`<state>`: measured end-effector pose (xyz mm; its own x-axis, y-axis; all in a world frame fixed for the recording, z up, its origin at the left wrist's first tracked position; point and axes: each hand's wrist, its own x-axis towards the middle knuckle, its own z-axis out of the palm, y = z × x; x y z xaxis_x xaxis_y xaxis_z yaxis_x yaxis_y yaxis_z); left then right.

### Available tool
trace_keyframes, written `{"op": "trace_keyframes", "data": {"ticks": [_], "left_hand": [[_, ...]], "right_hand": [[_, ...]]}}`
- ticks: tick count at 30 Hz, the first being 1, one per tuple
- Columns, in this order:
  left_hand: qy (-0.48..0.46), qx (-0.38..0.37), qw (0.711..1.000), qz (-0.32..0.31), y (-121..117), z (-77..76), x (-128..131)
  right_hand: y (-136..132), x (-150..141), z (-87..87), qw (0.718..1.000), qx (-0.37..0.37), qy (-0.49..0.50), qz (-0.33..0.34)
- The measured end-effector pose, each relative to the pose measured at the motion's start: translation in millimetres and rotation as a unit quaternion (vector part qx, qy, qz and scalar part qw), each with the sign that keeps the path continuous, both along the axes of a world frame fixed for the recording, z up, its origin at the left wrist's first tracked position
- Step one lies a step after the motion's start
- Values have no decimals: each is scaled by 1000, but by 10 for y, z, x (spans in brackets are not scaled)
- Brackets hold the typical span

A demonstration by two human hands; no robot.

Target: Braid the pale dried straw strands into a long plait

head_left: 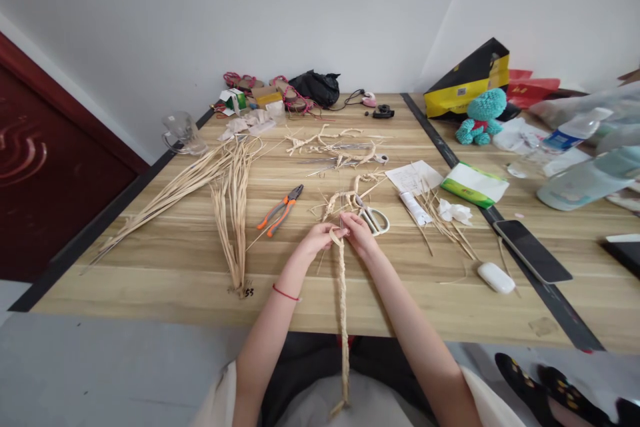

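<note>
A braided straw cord (343,307) hangs from my fingers over the table's front edge toward my lap. My left hand (320,238) pinches its upper end, where a loose flat straw strip (336,236) curls out. From the other side my right hand (359,233) is closed on the same end, fingertips nearly meeting the left ones. A thin, wire-like strand rises above the fingertips; its exact grip is too small to tell. Scissors with pale handles (379,221) lie just beyond my right hand. Behind them rest twisted straw pieces (367,179).
Orange-handled pliers (283,209) and long straw bundles (235,213) lie to the left, near a glass mug (183,132). On the right are a white tube (416,209), loose straws, a phone (533,251), a white case (496,277) and bottles. A turquoise figure (481,117) sits farther back.
</note>
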<state>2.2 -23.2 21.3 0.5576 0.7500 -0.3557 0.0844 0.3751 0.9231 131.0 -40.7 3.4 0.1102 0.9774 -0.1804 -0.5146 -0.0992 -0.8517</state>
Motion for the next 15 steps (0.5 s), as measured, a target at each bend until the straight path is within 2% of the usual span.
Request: {"op": "trace_keyframes", "data": {"ticks": [5,9,15], "left_hand": [[-14,-31,999,-17,-44,13,47],[-12,-29,999,6,-55,6,47],[-34,37,998,41,-51,26,26]], "right_hand": [[15,-14,-42,1000,2,-9,-3],[11,-17,-28,1000,-7,-11,5],[-14,-44,4,999,14,-7,45]]}}
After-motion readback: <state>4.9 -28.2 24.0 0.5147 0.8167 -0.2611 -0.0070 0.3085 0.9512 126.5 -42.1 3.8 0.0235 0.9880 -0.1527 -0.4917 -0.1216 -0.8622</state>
